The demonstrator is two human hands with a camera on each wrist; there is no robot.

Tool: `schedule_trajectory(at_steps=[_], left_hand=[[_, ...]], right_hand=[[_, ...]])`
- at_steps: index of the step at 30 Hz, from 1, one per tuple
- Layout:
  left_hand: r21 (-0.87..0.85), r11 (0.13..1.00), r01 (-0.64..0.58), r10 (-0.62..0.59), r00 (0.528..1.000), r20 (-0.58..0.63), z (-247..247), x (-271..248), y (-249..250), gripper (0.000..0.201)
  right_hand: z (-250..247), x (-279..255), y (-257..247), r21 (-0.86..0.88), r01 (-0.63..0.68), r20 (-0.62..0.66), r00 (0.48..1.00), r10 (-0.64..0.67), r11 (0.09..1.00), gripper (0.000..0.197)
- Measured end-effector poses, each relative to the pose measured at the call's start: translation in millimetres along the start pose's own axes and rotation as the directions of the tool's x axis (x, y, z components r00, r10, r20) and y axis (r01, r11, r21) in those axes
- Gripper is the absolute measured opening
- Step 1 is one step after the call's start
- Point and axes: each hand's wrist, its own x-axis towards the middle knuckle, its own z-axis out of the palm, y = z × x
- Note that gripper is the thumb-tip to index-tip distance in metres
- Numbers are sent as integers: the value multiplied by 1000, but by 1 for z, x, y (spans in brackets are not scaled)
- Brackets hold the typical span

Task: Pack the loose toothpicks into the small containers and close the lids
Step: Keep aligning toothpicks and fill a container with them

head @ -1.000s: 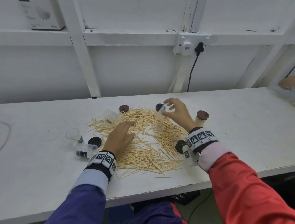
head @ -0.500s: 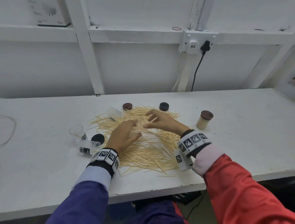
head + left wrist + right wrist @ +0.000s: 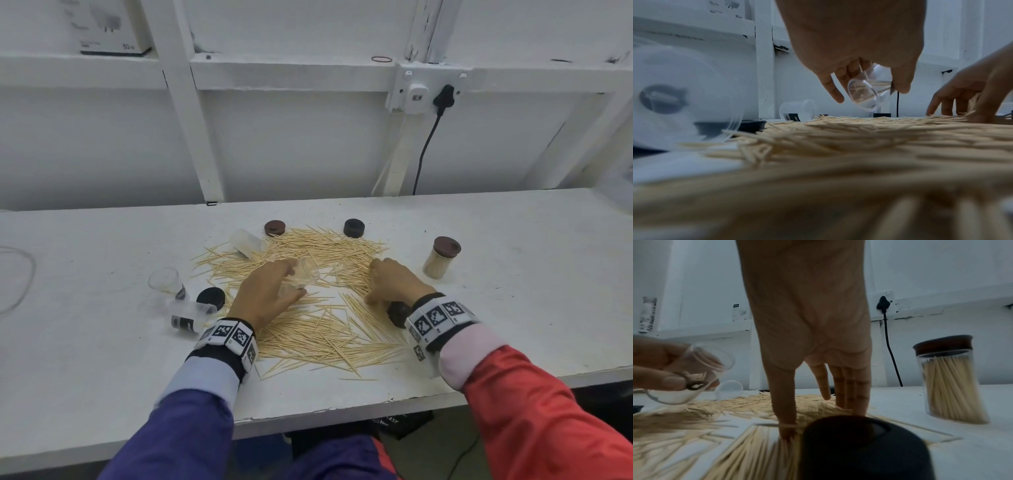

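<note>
Pale wooden toothpicks (image 3: 308, 308) are spread all over the middle of the white bench (image 3: 102, 359), a big loose heap with strays poking out at the edges.

The left hand (image 3: 265, 294) has its fingers and thumb wrapped round a clear container (image 3: 301, 275), held tipped over just above the pile with its mouth pointing toward the other hand. From the left wrist view you can see a few toothpicks already lying inside it.

The right hand (image 3: 394, 286) is down on the right part of the heap, fingers stretched out with the tips pressing into the sticks. Thumb is on the toothpicks too, set apart from the fingers. It isn't gripping anything that I can see.

Other stuff on the bench:
- a filled container (image 3: 440, 262) with a brown lid on, standing upright at the right, beside the pile
- a brown lid (image 3: 274, 228) and a black lid (image 3: 354, 228) lying at the far edge of the heap
- an empty container on its side (image 3: 246, 241) near the brown lid
- two more clear containers at the left, one upright (image 3: 164, 281) and one lying down (image 3: 190, 317), with another black lid (image 3: 211, 297) between them and the toothpicks

On the wall behind there's a socket (image 3: 416, 94) with a black plug in it.
</note>
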Motion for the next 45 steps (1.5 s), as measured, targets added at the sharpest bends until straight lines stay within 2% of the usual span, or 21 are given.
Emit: schedule_trajectory(at_steps=[6, 8, 11, 18, 30, 34, 36, 40, 45], left_hand=[[3, 1000, 7, -7, 1000, 9, 0, 0, 0, 57], [-1, 1000, 18, -18, 1000, 12, 0, 0, 0, 58], [-1, 1000, 21, -21, 1000, 18, 0, 1, 1, 57], [14, 1000, 10, -11, 999, 37, -1, 0, 1, 56], [24, 999, 39, -41, 997, 70, -2, 0, -1, 55], [47, 995, 85, -87, 995, 55, -2, 1, 0, 52], [66, 992, 110, -114, 991, 64, -2, 2, 0, 51], [160, 987, 4, -17, 997, 80, 0, 2, -8, 56], [194, 981, -17, 10, 999, 38, 1, 2, -11, 55]], right_hand=[[0, 5, -3, 123, 134, -73, 989, -126, 983, 69], [0, 5, -3, 84, 134, -89, 988, -126, 988, 65], [0, 8, -4, -103, 114, -100, 987, -124, 988, 44], [3, 7, -12, -202, 156, -103, 978, -180, 967, 2], [-1, 7, -23, -113, 251, -72, 963, -260, 961, 3], [-1, 11, -25, -10, 263, -38, 964, -263, 965, 5], [-1, 14, -25, 73, 262, -19, 965, -261, 962, 14], [-1, 16, -28, 138, 284, -33, 959, -283, 949, 33], [-3, 15, -33, 206, 291, -30, 956, -291, 934, 22]])
